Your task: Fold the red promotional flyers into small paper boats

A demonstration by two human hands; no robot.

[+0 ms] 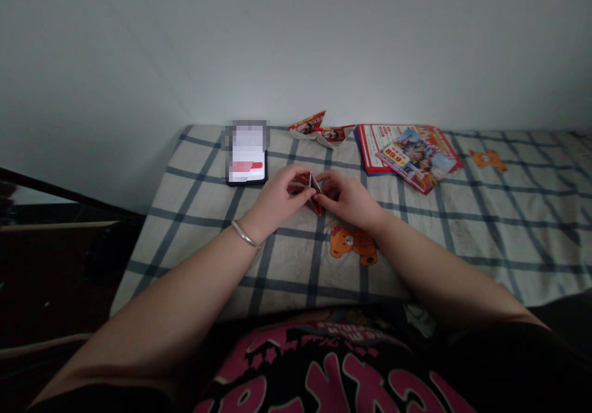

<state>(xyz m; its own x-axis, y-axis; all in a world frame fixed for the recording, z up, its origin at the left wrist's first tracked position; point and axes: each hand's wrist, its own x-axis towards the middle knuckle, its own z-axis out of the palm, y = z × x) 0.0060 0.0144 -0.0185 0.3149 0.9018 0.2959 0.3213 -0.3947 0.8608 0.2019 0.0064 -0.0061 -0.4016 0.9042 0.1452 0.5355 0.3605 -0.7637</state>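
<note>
Between my two hands is a small folded piece of printed paper point(317, 202), red and white, standing on edge. My left hand point(285, 192) pinches it from the left with thumb and fingers. From the right, my right hand point(348, 196) grips the same folded paper, its thumb near the left one. Part of the paper is hidden behind the fingers. Just beyond the hands lie folded paper pieces point(333, 135) with red print and pointed corners. To their right is a stack of printed flyers point(374, 148), with a colourful flyer point(419, 163) lying askew on top.
A phone point(247, 154) with a lit, partly blurred screen lies left of the folded pieces. Everything rests on a checked cloth point(194, 216) with printed bears. A pale wall point(296, 43) rises along the far edge. Dark space point(55, 265) lies beyond the left edge.
</note>
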